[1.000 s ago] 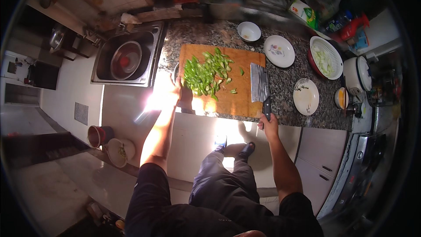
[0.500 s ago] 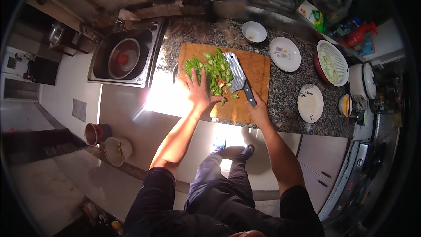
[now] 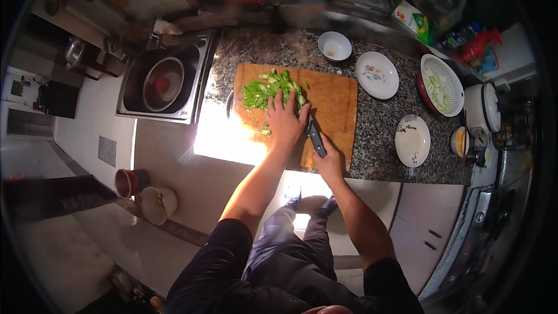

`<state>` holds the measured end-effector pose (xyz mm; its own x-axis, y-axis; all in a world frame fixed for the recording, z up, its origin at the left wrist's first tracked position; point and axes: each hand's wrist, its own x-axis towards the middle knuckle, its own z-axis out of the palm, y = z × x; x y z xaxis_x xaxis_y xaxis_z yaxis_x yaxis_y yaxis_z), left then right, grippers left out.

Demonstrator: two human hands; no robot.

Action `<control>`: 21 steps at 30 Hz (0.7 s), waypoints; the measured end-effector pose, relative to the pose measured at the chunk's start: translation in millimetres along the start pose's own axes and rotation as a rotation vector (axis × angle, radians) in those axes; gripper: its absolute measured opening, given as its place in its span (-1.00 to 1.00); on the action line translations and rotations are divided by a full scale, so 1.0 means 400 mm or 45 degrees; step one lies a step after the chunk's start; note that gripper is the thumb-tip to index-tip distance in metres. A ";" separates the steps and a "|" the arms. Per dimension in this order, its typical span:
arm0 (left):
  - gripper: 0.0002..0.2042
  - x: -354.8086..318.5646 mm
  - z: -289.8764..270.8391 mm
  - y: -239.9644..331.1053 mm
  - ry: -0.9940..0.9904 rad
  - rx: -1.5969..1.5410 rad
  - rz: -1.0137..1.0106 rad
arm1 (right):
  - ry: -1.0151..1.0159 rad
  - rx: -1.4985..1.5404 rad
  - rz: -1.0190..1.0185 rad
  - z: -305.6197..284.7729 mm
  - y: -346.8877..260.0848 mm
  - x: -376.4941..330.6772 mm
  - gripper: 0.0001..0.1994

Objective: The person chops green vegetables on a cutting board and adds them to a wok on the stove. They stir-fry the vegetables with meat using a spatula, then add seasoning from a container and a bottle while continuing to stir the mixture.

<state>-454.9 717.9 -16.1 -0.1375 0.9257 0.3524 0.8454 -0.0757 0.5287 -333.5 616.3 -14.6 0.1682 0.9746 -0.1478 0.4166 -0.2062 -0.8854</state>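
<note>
A wooden cutting board (image 3: 334,96) lies on the speckled granite counter (image 3: 378,134). A pile of chopped green vegetable pieces (image 3: 264,88) sits on the board's left half. My left hand (image 3: 286,123) lies flat, fingers spread, on the near side of the pile. My right hand (image 3: 329,163) grips the dark handle of a knife (image 3: 314,138), whose blade runs under or beside my left hand and is mostly hidden.
A steel sink (image 3: 163,81) with a bowl in it lies left of the board. A small white bowl (image 3: 335,45), two white plates (image 3: 377,74) (image 3: 412,140) and a white colander with cut vegetables (image 3: 439,85) stand right. A pot (image 3: 482,107) sits far right.
My left hand moved from the board's left edge onto the green pile. My right hand swung the knife from the board's right side in toward the pile.
</note>
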 end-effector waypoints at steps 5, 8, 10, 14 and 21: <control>-0.56 0.003 -0.006 0.039 0.017 -0.093 0.106 | 0.098 0.182 -0.096 0.001 0.058 -0.019 -0.49; -0.57 -0.002 -0.013 0.075 0.005 -0.116 0.159 | -0.033 0.335 0.263 -0.044 0.023 -0.045 -0.46; -0.58 -0.005 -0.014 0.089 0.059 -0.092 0.227 | -0.029 0.354 0.274 -0.067 0.002 -0.060 -0.46; -0.59 -0.010 -0.042 0.138 0.022 -0.128 0.305 | 0.070 0.376 0.149 -0.092 -0.005 -0.089 -0.47; -0.56 -0.038 -0.074 0.210 -0.024 -0.089 0.319 | 0.087 0.588 0.192 -0.129 -0.005 -0.136 -0.47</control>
<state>-397.1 686.6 45.7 0.0819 0.8817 0.4647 0.8139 -0.3282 0.4794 -297.5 559.2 18.1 0.2610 0.9258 -0.2736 -0.0543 -0.2689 -0.9616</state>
